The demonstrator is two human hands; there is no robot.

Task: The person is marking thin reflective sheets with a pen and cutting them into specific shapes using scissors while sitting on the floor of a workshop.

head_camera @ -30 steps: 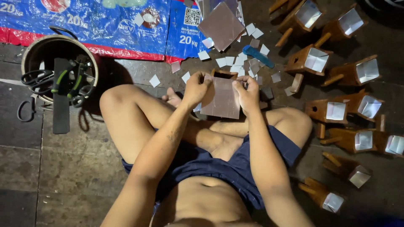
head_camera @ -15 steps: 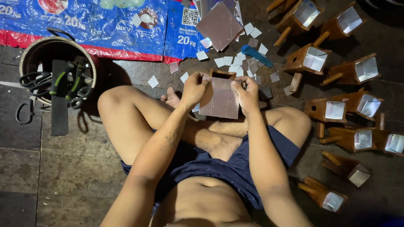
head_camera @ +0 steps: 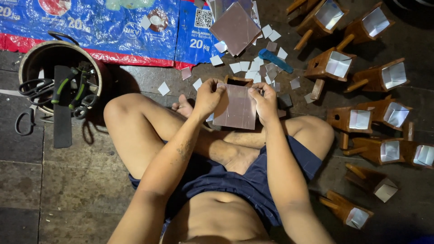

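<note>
Hands (head_camera: 208, 97) (head_camera: 266, 103) gripping mirror sheet (head_camera: 236, 108) (both edges).

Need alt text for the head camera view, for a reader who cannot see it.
Seated cross-legged on a dark floor, a person grips a square mirror sheet by its top corners with the left hand and right hand. Small cut mirror pieces lie ahead, wooden mirror-lined boxes at right, and a bucket of scissors and tools at left.

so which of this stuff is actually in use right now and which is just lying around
In use:
- left hand and right hand, both gripping the mirror sheet
- small wooden box just behind the sheet

Lying about:
- cut mirror squares
- lined wooden holders
- bucket of scissors and pliers
- blue cutter
- blue sack
</note>
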